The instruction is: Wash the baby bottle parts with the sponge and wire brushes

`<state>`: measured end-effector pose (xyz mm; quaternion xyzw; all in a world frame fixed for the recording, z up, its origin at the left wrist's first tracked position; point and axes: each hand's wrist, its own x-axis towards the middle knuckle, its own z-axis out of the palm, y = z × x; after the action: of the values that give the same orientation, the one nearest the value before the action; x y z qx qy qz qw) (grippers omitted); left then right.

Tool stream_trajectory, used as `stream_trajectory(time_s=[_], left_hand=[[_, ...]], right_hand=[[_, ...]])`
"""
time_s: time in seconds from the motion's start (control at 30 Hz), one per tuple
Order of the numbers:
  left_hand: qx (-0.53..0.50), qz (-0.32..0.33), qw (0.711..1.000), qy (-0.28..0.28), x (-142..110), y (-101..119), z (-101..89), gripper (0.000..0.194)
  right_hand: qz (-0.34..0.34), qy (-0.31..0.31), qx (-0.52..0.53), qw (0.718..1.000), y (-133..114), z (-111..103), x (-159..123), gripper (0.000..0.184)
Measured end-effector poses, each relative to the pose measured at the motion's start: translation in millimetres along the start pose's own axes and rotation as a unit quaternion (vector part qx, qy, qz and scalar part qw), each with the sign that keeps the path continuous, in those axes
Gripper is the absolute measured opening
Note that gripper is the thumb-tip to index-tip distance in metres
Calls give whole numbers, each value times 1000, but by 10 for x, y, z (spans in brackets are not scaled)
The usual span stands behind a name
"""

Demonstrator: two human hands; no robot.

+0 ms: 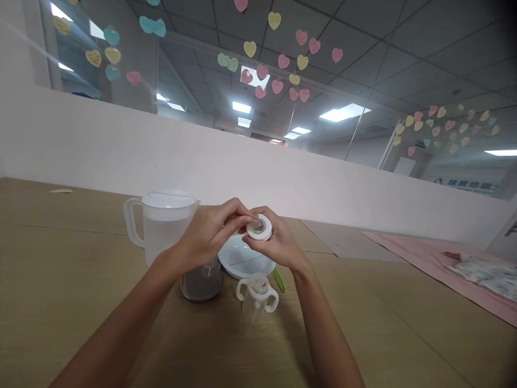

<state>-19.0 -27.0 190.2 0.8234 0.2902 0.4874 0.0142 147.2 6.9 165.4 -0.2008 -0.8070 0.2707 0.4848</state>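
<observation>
Above the table, my right hand [278,237] grips the white collar ring [264,233] of a baby bottle from its right side. My left hand [220,226] pinches the clear bottle nipple [257,223] set in that ring. Below them stands the baby bottle [255,310], upright and uncapped, with a white two-handled grip around its neck. A white bowl [242,264] sits just behind the bottle, partly covered by my hands. Beside it lies a green handle [279,280], its far end hidden by the bowl.
A lidded translucent pitcher [163,229] stands at left behind my left forearm. In front of it is a dark-looking clear container [202,285], its top hidden. A pink cloth [428,261] with white packets [488,275] lies at right. A white wall [100,145] bounds the table's back.
</observation>
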Motion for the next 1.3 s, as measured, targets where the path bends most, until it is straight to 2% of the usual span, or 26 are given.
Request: stream_trajectory(time_s=[0.13,0.27,0.43,0.57,0.67,0.77,0.9,0.97,1.03,1.13,1.23,1.3], left_hand=[[-1,-8,1000,-9,9,-6,-33,23],[90,-15,994,-53,20,-44,-5,25],[238,11,963,-127,3,-119,184,24],[297,4,940,-167,-11,-146,294,22],[277,-37,943,-181,-13,-154,258,25],[202,-74,956,-200,-21,-184,188,32],[91,-99,964,-230,-40,-273,203,44],[54,-123,952,-275,-53,-308,269,53],[18,-136,928,-347,-72,-320,361,64],[-4,-119,893,-433,-105,-307,525,71],[10,-88,883,-461,-135,-302,668,66],[22,-93,881,-464,-147,-313,723,59]], right_hand=[[6,-7,-33,999,-21,20,0,31],[-1,41,-115,993,130,74,42,25],[-52,124,-241,961,466,63,87,18],[-51,112,-310,943,559,23,82,17],[-19,71,-362,929,508,16,78,15],[23,33,-403,915,459,-47,75,23],[95,43,-403,909,459,-271,45,39],[126,63,-377,915,459,-396,20,42],[141,81,-347,924,445,-494,-3,45],[135,100,-317,933,401,-567,-31,48],[109,119,-325,932,341,-576,-47,49],[96,128,-342,926,296,-570,-52,48]])
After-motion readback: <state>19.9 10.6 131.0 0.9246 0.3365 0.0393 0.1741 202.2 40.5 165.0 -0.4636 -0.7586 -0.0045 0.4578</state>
